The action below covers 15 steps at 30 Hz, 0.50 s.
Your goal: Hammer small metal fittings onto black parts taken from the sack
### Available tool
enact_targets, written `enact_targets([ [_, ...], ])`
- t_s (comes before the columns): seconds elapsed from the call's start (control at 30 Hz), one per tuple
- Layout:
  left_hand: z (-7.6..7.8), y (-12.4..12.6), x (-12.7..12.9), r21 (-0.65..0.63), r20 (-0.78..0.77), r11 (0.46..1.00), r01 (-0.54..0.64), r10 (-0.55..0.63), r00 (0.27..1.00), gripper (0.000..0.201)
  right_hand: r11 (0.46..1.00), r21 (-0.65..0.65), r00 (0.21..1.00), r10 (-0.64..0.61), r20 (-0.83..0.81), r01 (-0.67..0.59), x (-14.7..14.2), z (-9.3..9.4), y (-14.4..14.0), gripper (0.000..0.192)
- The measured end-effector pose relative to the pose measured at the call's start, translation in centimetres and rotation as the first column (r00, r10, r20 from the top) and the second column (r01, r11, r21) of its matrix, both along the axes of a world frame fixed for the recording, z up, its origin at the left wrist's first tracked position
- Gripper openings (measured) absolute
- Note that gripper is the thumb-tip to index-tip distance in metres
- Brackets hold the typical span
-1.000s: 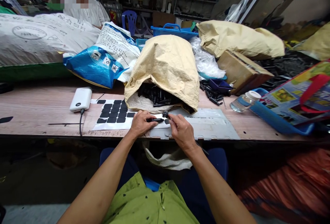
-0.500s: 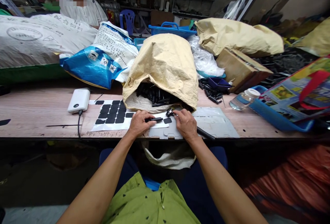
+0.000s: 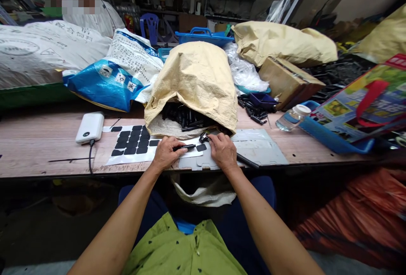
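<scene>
Since the earlier frame my right hand (image 3: pixel 223 151) had dropped from mid-air to the grey sheet (image 3: pixel 260 150), pinching a small black fitting (image 3: pixel 203 137) at the sack's mouth (image 3: pixel 190 125). My left hand (image 3: pixel 166 153) gripped a black rod (image 3: pixel 184 147) just right of the pad sheet (image 3: pixel 131 146); I judged joining them came next, needing alignment. The blue-and-white bag's (image 3: pixel 114 76) writing was unreadable.

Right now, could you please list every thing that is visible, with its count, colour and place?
Paper sack: one, tan, table centre, open toward the person, black parts inside.
Sticker sheet: one, white with black pads, left of the hands.
Power bank: one, white, far left, cable attached.
Woven bag: one, blue and white, behind the power bank.
Water bottle: one, clear, lying right of the sack.
Cardboard box: one, brown, behind the bottle.
Black rod: one, under the left hand's fingers.
Left hand: holds the rod.
Right hand: pinches a small black part.
</scene>
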<state>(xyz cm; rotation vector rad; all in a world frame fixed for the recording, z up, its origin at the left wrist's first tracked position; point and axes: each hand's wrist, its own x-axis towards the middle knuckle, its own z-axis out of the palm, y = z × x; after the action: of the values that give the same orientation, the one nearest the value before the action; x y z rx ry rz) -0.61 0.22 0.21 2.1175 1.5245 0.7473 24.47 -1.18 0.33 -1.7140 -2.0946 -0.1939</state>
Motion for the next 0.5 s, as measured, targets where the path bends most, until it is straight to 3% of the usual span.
enact_targets([
  [0.13, 0.9, -1.4, 0.5, 0.14, 0.026, 0.99, 0.035, -0.039, 0.999, 0.023, 1.0, -0.013, 1.0, -0.009, 0.003, 0.009, 0.0, 0.2, 0.0, 0.027],
  [0.23, 1.4, -4.7, 1.2, 0.172, 0.131, 0.969, 0.176, -0.199, 0.971, 0.027, 1.0, -0.02, 1.0, -0.013, -0.002, 0.013, -0.1, 0.3, -0.1, 0.027],
  [0.3, 1.0, -7.4, 1.8, 0.094, 0.158, 0.94, 0.328, -0.34, 0.927, 0.028, 1.0, -0.018, 1.0, -0.019, -0.004, 0.019, -0.1, 0.3, -0.1, 0.026],
  [0.37, -0.1, -9.8, 2.5, -0.005, 0.078, 0.903, 0.43, -0.429, 0.9, 0.028, 1.0, -0.015, 1.0, -0.022, -0.006, 0.022, -0.1, 0.3, -0.1, 0.025],
  [0.43, -1.6, -11.0, 3.4, -0.125, -0.069, 0.913, 0.388, -0.398, 0.915, 0.029, 1.0, -0.015, 1.0, -0.021, -0.008, 0.021, -0.1, 0.3, -0.1, 0.025],
  [0.5, -2.9, -11.0, 4.2, -0.272, -0.232, 0.934, 0.229, -0.295, 0.927, 0.029, 1.0, -0.018, 1.0, -0.02, -0.008, 0.02, -0.1, 0.3, -0.1, 0.025],
])
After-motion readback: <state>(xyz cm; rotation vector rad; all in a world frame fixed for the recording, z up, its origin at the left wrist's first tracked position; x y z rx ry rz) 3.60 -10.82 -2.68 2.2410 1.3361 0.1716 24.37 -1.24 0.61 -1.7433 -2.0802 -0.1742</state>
